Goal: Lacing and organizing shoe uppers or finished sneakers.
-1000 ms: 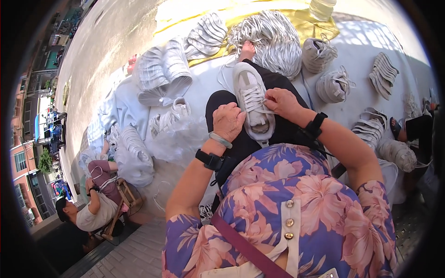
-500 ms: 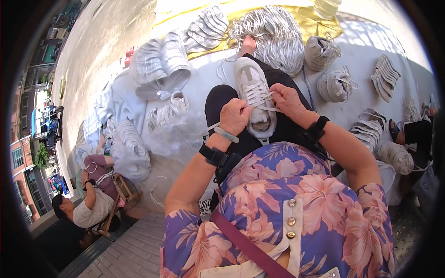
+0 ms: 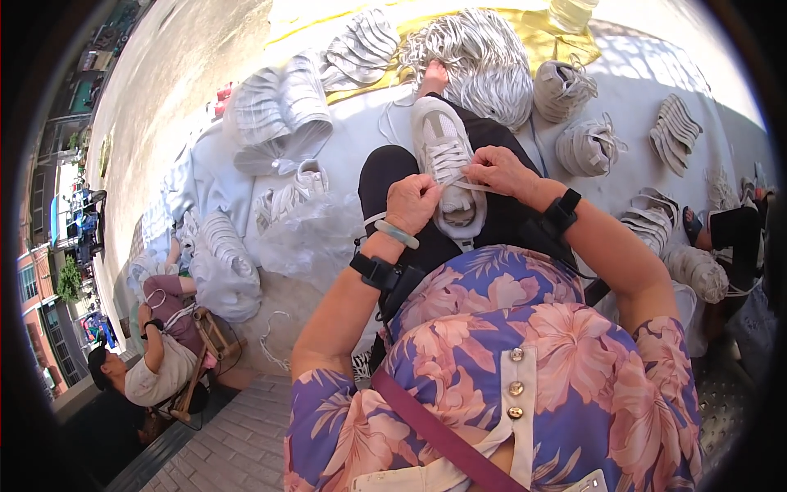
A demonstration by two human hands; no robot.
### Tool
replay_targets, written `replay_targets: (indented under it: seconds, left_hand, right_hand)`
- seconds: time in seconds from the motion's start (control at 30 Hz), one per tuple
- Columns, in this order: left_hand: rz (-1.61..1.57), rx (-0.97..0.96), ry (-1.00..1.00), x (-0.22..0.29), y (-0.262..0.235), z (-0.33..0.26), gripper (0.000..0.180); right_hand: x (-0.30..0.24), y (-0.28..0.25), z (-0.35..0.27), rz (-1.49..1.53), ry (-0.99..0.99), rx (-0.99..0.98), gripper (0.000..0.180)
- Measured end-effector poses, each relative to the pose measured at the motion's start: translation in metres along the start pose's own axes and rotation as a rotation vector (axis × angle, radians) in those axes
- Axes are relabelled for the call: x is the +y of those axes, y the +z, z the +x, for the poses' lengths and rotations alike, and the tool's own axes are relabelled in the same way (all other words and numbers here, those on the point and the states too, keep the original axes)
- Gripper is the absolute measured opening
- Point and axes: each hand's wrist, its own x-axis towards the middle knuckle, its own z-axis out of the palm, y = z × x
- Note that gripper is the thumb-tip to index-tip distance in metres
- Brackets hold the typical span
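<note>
A white sneaker [image 3: 443, 156] lies on my lap, toe pointing away from me. My left hand [image 3: 412, 202] rests closed against its left side, pinching the white lace [image 3: 471, 187] near the tongue. My right hand [image 3: 496, 168] grips the other end of the lace on the shoe's right side. Both wrists carry black bands, and a pale green bangle sits on the left one.
Several white sneakers [image 3: 589, 146] and stacks of white soles [image 3: 277, 107] lie on a white sheet [image 3: 361, 139]. A heap of white laces [image 3: 484, 57] sits beyond the shoe. A clear plastic bag [image 3: 316, 238] is at my left. Another person [image 3: 152, 361] sits on a wooden chair, lower left.
My left hand has slid up from the shoe's heel side toward the lacing. The right hand stays on the lace and has drawn it across the shoe.
</note>
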Motion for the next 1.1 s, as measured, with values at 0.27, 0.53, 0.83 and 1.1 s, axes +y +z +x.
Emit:
replay_targets:
  seconds: [0.27,0.53,0.83,1.1]
  left_hand:
    - [-0.071,-0.004,-0.007,0.0,0.003,-0.002,0.02]
    - [-0.036,-0.01,-0.045,0.008,0.0,-0.003,0.021]
    - [-0.013,-0.011,-0.01,0.017,-0.015,-0.017,0.02]
    - [-0.225,-0.331,-0.211,0.02,-0.064,-0.058,0.021]
  right_hand:
    - [-0.005,-0.005,-0.002,0.387,0.307,-0.009,0.018]
    - [0.0,-0.005,0.004,0.308,0.32,-0.009,0.012]
    - [0.007,0.003,0.006,0.28,0.15,0.069,0.01]
    - [0.013,-0.001,-0.01,0.318,0.077,-0.021,0.008]
